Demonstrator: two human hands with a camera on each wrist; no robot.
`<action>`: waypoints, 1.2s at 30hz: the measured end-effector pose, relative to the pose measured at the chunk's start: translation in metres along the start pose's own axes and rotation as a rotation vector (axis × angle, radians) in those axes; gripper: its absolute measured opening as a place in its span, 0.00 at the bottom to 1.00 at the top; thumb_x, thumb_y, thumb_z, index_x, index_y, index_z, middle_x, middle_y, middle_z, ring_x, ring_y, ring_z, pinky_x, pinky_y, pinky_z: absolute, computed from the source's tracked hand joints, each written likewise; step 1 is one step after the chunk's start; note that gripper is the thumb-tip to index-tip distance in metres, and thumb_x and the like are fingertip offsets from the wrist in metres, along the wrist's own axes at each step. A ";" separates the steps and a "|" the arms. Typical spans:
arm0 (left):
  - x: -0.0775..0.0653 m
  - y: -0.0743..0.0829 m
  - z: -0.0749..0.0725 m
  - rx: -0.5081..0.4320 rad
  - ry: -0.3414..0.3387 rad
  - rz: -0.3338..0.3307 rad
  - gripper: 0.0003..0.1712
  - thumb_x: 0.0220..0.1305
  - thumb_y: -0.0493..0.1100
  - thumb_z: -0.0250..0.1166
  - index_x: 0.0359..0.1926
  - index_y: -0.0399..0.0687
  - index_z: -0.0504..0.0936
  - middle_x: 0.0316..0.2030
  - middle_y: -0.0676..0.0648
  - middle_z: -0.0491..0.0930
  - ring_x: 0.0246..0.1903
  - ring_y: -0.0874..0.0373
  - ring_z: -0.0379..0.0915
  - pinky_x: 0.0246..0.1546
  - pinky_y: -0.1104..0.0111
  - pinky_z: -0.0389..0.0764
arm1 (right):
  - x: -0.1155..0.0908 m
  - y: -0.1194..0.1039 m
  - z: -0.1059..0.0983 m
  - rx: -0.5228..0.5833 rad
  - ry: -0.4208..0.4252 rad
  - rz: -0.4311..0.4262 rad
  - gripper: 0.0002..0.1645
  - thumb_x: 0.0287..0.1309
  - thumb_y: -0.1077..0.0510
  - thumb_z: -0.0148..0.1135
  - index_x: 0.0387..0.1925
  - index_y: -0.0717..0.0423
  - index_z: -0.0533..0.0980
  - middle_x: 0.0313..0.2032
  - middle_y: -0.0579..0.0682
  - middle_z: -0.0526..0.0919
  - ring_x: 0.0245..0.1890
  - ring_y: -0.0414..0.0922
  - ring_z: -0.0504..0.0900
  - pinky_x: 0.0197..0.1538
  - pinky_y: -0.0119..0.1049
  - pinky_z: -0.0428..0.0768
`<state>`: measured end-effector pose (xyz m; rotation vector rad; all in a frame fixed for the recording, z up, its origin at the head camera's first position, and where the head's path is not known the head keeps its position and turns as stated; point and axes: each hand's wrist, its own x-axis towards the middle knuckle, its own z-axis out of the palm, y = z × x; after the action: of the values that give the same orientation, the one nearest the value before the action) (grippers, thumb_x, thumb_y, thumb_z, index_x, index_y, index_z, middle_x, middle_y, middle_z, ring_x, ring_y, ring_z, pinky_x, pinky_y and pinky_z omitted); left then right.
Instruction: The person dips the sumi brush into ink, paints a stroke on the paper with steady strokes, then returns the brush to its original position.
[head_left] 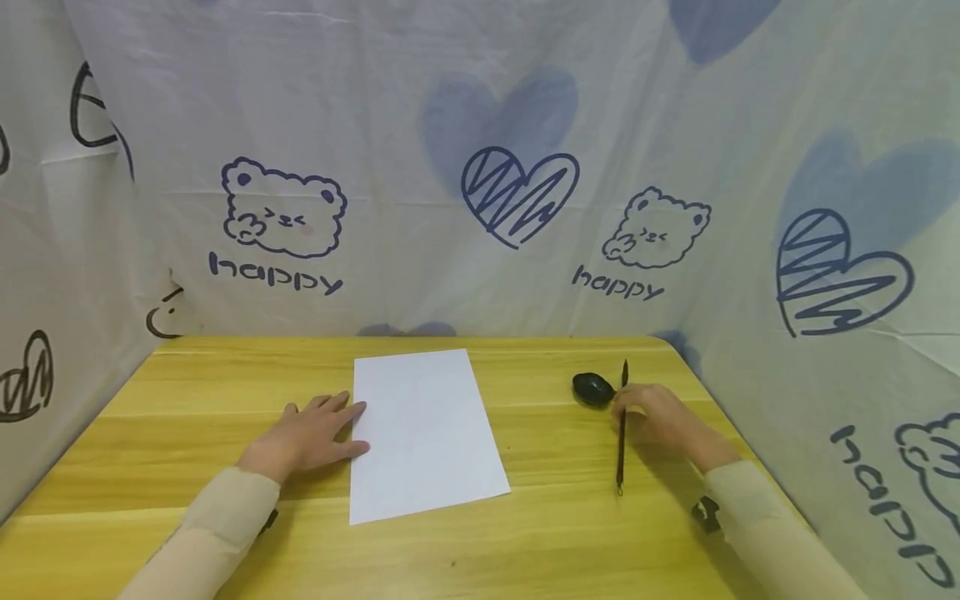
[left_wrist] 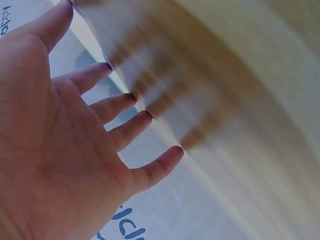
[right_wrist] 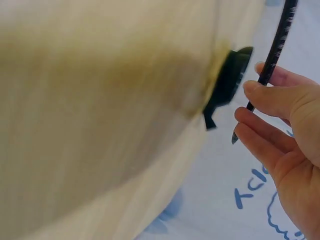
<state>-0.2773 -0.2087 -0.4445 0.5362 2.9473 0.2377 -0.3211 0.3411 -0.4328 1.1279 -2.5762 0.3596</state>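
Cloth hangings (head_left: 405,283), white, printed in blue: the word "happy" (head_left: 275,273) reads in full beneath two bear faces (head_left: 285,208), and once more at the right side, its last letter cut off; scribbled hearts (head_left: 520,196) and solid pale-blue ones between. Brush (head_left: 621,458), black, slender, hanging loop at the near end, dark tip pointing away from the person; pale marks run along the shaft, too small for me to read. Right hand (head_left: 652,408), palm turned inward, thumb and fingers closed in a pinch on the brush's shaft, forearm angled in from the right. Dish (head_left: 592,389), small, black, on the table just left of that hand. Left hand (head_left: 318,437), palm down, fingers straight and spread wide, gripping nothing; thumb and a fingertip overlap the left edge of the paper. Paper (head_left: 427,442), one blank white sheet, lying a little askew between the hands. Table (head_left: 480,567), yellow wood grain. Sleeves (head_left: 225,508), cream, both arms, reaching forward.
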 end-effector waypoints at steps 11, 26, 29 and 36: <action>-0.001 0.002 -0.002 0.021 -0.016 0.014 0.42 0.72 0.67 0.57 0.77 0.52 0.66 0.76 0.30 0.60 0.73 0.25 0.57 0.64 0.21 0.56 | 0.013 0.000 -0.017 -0.146 0.295 -0.080 0.17 0.45 0.76 0.75 0.38 0.61 0.85 0.34 0.54 0.91 0.34 0.52 0.90 0.38 0.45 0.87; 0.000 0.001 -0.002 0.021 -0.026 0.009 0.41 0.73 0.66 0.57 0.78 0.53 0.65 0.77 0.30 0.60 0.74 0.25 0.56 0.64 0.21 0.55 | 0.026 -0.004 -0.027 0.002 0.485 0.119 0.14 0.51 0.75 0.73 0.39 0.59 0.86 0.37 0.55 0.91 0.35 0.51 0.89 0.39 0.32 0.87; 0.000 0.000 0.000 0.011 -0.027 0.003 0.40 0.73 0.66 0.57 0.78 0.54 0.64 0.77 0.30 0.59 0.74 0.25 0.55 0.65 0.21 0.54 | 0.029 -0.006 -0.028 0.053 0.497 0.171 0.13 0.54 0.74 0.72 0.39 0.58 0.86 0.37 0.54 0.91 0.37 0.51 0.89 0.41 0.20 0.83; 0.000 -0.001 0.001 -0.001 -0.008 0.011 0.39 0.74 0.64 0.57 0.78 0.55 0.64 0.77 0.31 0.60 0.74 0.25 0.57 0.64 0.20 0.55 | 0.036 -0.014 -0.031 0.160 0.531 0.295 0.08 0.61 0.69 0.69 0.41 0.59 0.86 0.38 0.56 0.92 0.41 0.46 0.90 0.42 0.10 0.77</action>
<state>-0.2777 -0.2092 -0.4455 0.5521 2.9372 0.2373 -0.3284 0.3184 -0.3893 0.5825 -2.2519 0.8226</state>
